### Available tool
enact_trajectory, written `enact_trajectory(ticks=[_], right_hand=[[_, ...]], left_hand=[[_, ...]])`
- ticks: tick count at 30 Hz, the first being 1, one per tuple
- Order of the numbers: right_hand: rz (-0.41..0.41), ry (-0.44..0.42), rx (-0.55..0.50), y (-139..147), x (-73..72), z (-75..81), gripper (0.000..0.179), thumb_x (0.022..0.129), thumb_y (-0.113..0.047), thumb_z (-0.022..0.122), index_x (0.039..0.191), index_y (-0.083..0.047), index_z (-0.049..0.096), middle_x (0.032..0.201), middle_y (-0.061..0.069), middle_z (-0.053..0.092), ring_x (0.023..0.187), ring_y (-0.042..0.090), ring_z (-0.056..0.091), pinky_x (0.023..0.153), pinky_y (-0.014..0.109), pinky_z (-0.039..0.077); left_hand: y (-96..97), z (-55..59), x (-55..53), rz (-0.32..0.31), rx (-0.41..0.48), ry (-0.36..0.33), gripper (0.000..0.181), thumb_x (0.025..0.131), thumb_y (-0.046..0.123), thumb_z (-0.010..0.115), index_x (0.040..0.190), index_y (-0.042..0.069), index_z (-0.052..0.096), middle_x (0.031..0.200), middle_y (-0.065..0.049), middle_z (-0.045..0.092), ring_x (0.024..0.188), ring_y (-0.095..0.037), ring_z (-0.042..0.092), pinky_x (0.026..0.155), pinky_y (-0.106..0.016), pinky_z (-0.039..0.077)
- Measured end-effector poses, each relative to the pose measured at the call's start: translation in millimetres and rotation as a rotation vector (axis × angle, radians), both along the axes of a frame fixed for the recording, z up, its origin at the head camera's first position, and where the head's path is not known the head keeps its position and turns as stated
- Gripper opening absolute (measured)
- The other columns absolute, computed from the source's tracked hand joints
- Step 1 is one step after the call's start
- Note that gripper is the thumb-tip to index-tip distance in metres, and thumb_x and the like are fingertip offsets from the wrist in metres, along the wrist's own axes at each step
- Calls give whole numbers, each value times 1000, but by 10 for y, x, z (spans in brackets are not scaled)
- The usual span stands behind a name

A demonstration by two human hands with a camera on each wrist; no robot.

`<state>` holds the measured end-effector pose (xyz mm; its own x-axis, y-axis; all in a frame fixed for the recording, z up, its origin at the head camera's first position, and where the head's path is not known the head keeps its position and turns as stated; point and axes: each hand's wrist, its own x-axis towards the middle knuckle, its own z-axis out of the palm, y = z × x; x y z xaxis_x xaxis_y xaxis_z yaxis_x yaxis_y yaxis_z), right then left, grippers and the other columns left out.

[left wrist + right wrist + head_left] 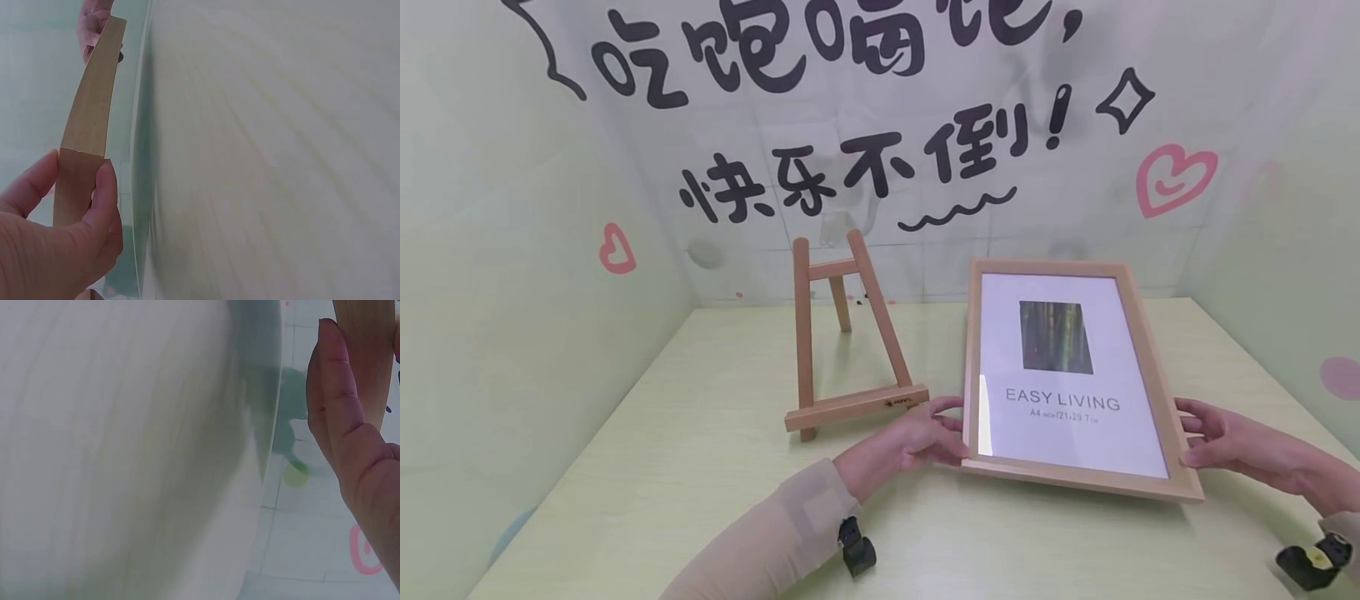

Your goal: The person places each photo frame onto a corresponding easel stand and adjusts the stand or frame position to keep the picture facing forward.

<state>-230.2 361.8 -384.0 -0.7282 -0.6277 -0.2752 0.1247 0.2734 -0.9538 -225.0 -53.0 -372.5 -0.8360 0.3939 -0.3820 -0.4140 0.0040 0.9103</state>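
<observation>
A picture frame [1067,479] with a light wooden border and a white "EASY LIVING" sheet is held between both hands, tilted back above the table. My left hand [925,435] grips its lower left corner; in the left wrist view the thumb and fingers pinch the wooden edge [84,125] from both sides. On the opposite side my right hand [1240,446] grips the lower right edge, its thumb at the front and fingers behind. Left of the frame stands a small wooden easel [842,406], upright on its legs, with a ledge across the front.
The pale wooden table [700,467] is bounded by a white printed curtain [880,108] at the back and pale panels at both sides. The easel's ledge reaches close to my left hand. Both wrists carry black straps [856,546].
</observation>
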Motion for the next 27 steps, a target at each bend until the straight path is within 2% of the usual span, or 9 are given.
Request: enact_trajectory(ticks=[3,10,16,27], right_hand=[[-11,-2,12,-6,-5,9,90,87,-6,51,133,12,-24,114,-22,47,104,6,56,82,21,47],[17,15,-66,-15,-7,-25,89,87,-1,50,130,14,-27,117,-19,53,106,8,56,84,21,47],[20,30,-83,-37,-11,-21,88,87,0,50,130,14,-26,118,-17,55,106,9,57,85,20,47],[12,48,-87,-43,-15,-9,78,88,1,49,136,6,-12,119,-19,54,107,8,57,85,19,47]], left_hand=[[-3,5,-6,3,-5,11,74,72,-21,57,138,7,36,111,-16,53,86,-27,60,80,-46,53],[-12,-7,-19,5,-4,38,76,72,-21,57,139,8,36,111,-15,53,83,-25,60,77,-43,55],[-22,-7,-21,7,-10,46,75,73,-20,58,139,8,36,110,-15,53,81,-23,60,74,-40,55],[-22,-19,-35,3,-4,75,78,71,-21,58,139,8,35,109,-15,53,84,-24,60,73,-39,56]])
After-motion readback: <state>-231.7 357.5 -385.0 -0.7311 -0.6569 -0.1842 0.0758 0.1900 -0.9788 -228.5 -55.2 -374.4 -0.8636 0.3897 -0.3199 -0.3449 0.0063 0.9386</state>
